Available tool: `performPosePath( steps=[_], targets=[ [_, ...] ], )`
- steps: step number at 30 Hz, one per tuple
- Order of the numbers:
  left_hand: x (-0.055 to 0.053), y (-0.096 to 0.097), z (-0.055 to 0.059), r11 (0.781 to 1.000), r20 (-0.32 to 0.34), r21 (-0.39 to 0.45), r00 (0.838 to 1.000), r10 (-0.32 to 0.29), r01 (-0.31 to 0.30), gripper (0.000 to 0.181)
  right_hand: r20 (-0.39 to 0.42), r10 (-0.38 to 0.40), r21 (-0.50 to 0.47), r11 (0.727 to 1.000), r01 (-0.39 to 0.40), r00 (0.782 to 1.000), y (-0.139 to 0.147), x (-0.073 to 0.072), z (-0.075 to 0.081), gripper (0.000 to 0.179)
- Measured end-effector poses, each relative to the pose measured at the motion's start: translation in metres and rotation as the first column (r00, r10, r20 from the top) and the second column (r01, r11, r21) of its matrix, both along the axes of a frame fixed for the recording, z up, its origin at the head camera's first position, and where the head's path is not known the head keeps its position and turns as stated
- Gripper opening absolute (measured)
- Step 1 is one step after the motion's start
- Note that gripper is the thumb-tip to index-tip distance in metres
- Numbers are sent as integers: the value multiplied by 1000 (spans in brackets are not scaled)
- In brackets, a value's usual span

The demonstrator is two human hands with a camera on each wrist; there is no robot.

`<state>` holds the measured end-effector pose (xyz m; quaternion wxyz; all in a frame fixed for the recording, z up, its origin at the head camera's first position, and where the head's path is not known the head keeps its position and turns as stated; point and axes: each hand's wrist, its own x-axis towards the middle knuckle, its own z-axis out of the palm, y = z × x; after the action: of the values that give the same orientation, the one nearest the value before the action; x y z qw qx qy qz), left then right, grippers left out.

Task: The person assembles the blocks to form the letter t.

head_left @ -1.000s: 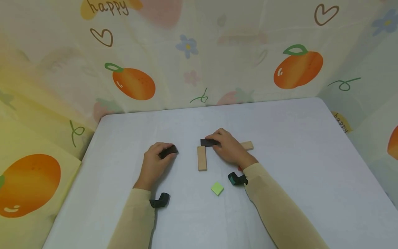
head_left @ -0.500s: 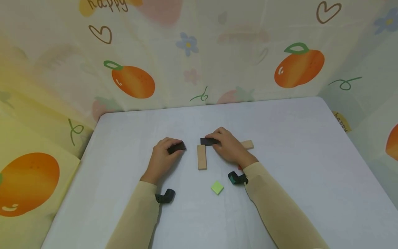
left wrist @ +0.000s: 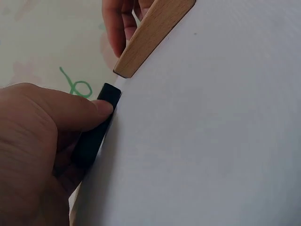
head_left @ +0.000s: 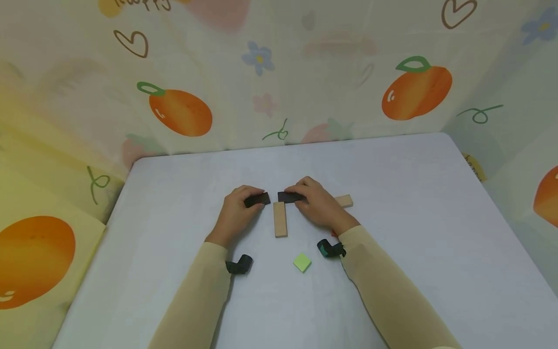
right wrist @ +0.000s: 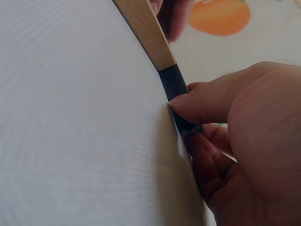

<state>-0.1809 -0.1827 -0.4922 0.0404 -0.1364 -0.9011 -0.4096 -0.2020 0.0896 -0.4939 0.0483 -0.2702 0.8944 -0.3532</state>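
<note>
In the head view my left hand [head_left: 232, 214] pinches a black block [head_left: 259, 199] between thumb and fingers. My right hand [head_left: 321, 205] pinches another black block [head_left: 286, 197] at its right part. A plain wooden block [head_left: 280, 220] lies lengthwise just in front of that block's left end; they appear to touch in the right wrist view. A small gap separates the two black blocks. In the left wrist view the thumb presses on the side of the left black block [left wrist: 96, 132]. The fingers partly cover the right black block [right wrist: 173, 81] in the right wrist view.
A second wooden block [head_left: 345, 200] lies right of my right hand, partly hidden by it. Nearer to me is a green square piece [head_left: 302, 262]. A red piece [head_left: 333, 233] peeks out by the right wrist. Patterned fabric [head_left: 305, 97] hangs behind the white table [head_left: 392, 169].
My left hand has moved right and away from me with its black block, closing in on the other black block. The right hand keeps its place and grip.
</note>
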Motion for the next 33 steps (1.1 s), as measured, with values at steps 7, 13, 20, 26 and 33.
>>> performPosePath(
  steps=[7, 13, 20, 26, 33],
  targets=[
    [-4, 6, 1, 1000, 6, 11, 1000, -14, 14, 38, -15, 10, -23, 1000, -11, 1000, -1, -1, 1, 39],
    [-2, 8, 1, 999, 33, 31, 999, -19, 18, 41, -24, 13, -22, 1000, -14, 1000, -1, -1, 1, 39],
    [-3, 9, -2, 997, 31, 57, 998, -48, 46, 41, -11, 6, -17, 1000, -6, 1000, -1, 1, 0, 40],
    [-5, 9, -3, 996, 25, 63, 997, -67, 66, 41, -12, 8, -21, 1000, -8, 1000, 0, 0, 0, 40],
    [-4, 10, -4, 995, 28, 66, 997, -74, 72, 42, -19, 9, -29, 1000, -10, 1000, 0, 1, 0, 40]
  ],
)
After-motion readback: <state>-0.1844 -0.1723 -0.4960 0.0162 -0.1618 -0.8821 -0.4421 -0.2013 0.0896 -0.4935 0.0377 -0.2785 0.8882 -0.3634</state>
